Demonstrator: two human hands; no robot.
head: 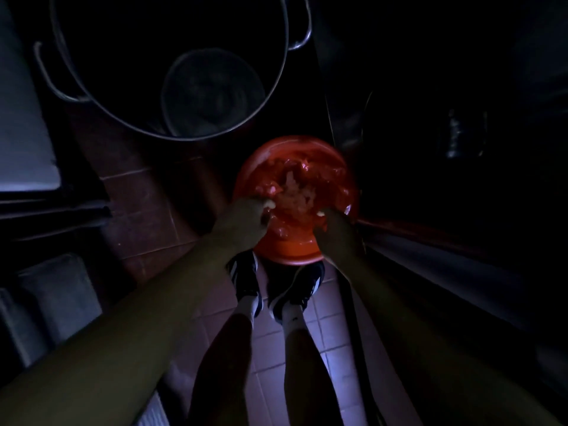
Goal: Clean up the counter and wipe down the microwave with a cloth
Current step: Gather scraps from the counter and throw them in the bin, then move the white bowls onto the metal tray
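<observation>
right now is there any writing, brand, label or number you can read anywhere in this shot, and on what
None can be read.
Red basin, both hands in it: no print visible.
Metal pot: no marking visible.
Shoes: pale stripes only, no legible brand.
Dark shelf at right: too dark to tell.

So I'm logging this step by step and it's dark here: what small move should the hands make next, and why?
Probably lift the pale cloth clear of the red basin and squeeze it out. Both the left hand and right hand are down in the basin on the floor, fingers at the cloth, which looks wet. The grip itself is too dim to confirm.
</observation>
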